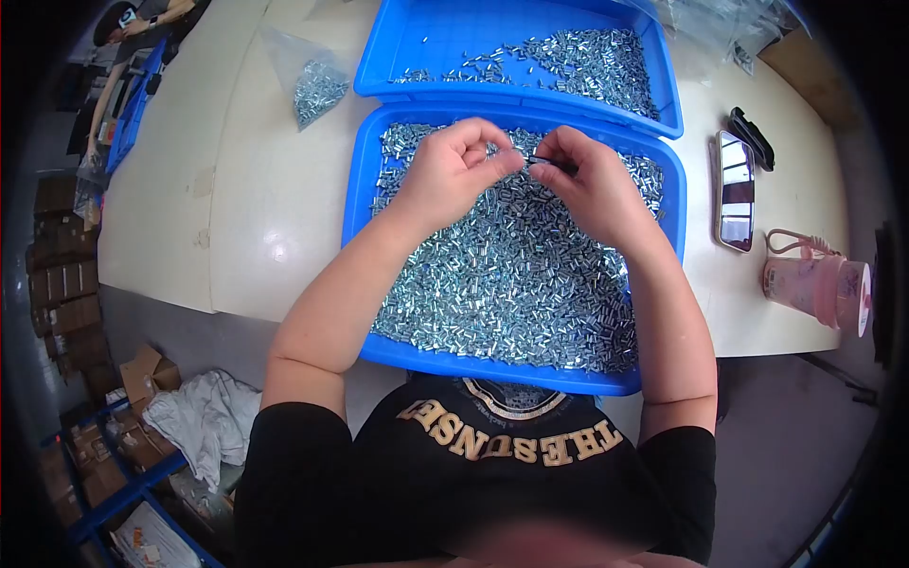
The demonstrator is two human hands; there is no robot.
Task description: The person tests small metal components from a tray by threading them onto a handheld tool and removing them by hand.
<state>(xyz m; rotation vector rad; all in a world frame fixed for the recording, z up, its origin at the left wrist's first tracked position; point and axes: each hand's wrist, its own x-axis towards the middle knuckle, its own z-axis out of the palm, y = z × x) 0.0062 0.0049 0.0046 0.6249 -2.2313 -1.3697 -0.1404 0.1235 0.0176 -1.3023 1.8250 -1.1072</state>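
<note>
Many small shiny metal pieces (pixel 502 275) fill the near blue bin (pixel 492 363). Over the far part of this bin, my left hand (pixel 466 168) and my right hand (pixel 589 182) are close together. The fingertips of my left hand are pinched on a small metal piece (pixel 527 160) between the hands. My right hand's fingers are closed round a thin dark object (pixel 561 164), whose shape is mostly hidden. Behind, a second blue bin (pixel 454 38) has a looser heap of the same pieces toward its right side.
A clear bag of metal pieces (pixel 320 90) lies left of the bins. At right are a phone (pixel 735 191), a black case (pixel 751 138) and a pink cup (pixel 805 289). Another person (pixel 142 24) is at the upper left. Cardboard boxes (pixel 150 375) stand at lower left.
</note>
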